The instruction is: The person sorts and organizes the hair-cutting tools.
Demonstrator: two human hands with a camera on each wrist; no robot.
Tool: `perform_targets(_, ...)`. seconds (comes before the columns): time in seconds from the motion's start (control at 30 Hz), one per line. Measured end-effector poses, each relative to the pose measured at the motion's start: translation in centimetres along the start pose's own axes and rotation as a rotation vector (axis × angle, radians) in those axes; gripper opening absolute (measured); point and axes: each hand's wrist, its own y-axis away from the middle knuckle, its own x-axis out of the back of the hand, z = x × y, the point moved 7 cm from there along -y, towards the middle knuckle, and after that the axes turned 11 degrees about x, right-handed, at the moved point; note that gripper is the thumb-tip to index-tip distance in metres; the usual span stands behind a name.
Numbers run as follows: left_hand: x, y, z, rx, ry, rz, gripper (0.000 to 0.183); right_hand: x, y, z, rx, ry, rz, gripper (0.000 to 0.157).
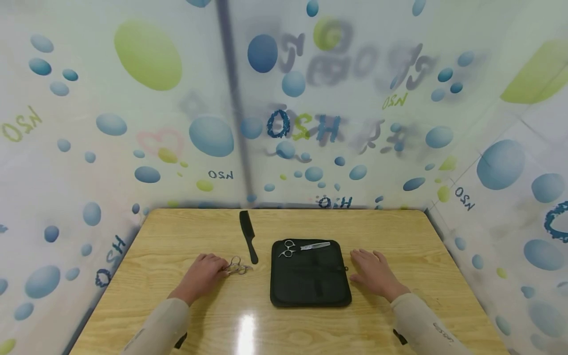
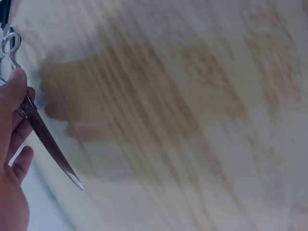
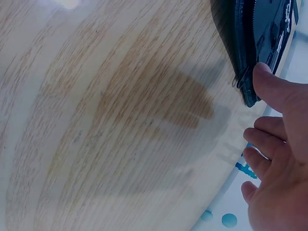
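My left hand [image 1: 204, 272] pinches a pair of silver scissors [image 1: 238, 266] close over the table, left of a black case. In the left wrist view, the thumb and fingers grip the scissors [image 2: 45, 132] near the pivot, with the blades pointing out past the hand. Thinning shears [image 1: 316, 245] lie along the upper part of the zippered black case [image 1: 310, 283]. Beside that case's right edge is my right hand [image 1: 374, 273], fingers extended and holding nothing. The right wrist view has its thumb [image 3: 276, 89] right at the corner of the case [image 3: 245, 48].
A black comb [image 1: 248, 236] lies on the wooden table [image 1: 186, 227] between the left hand and the table's back edge. A wall covering [image 1: 213, 182] with blue and green dots surrounds the table at the back and both sides.
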Motion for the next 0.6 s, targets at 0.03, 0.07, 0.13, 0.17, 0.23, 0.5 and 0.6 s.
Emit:
perform_targets(0.03, 0.1, -0.1, 0.1, -0.003, 0.012, 0.007, 0.008, 0.0, 0.0, 0.0, 0.001, 0.003, 0.0, 0.061)
perform_targets(0.07, 0.2, -0.2, 0.2, -0.007, 0.024, 0.015, 0.008, 0.0, -0.1, -0.1, -0.001, 0.004, 0.001, 0.061)
perform_targets(0.13, 0.5, -0.4, 0.5, -0.019, 0.05, 0.043, 0.008, 0.0, -0.2, -0.1, 0.004, 0.02, 0.015, 0.06)
perform_targets(0.17, 0.8, -0.6, 0.7, -0.023, 0.061, 0.054, 0.008, 0.1, -0.3, -0.2, 0.01, 0.029, 0.028, 0.059)
perform_targets(0.23, 1.2, -0.9, 1.2, -0.032, 0.082, 0.068, 0.008, 0.3, -0.5, -0.5, 0.022, 0.04, 0.064, 0.057)
perform_targets(0.5, 2.0, -2.5, 4.5, -0.05, 0.081, 0.018, 0.007, 1.3, -1.6, -2.9, 0.105, 0.099, 0.174, 0.052)
perform_targets(0.6, 1.7, -3.0, 5.7, -0.061, 0.094, 0.004, 0.008, 1.4, -2.0, -4.0, 0.145, 0.109, 0.203, 0.051)
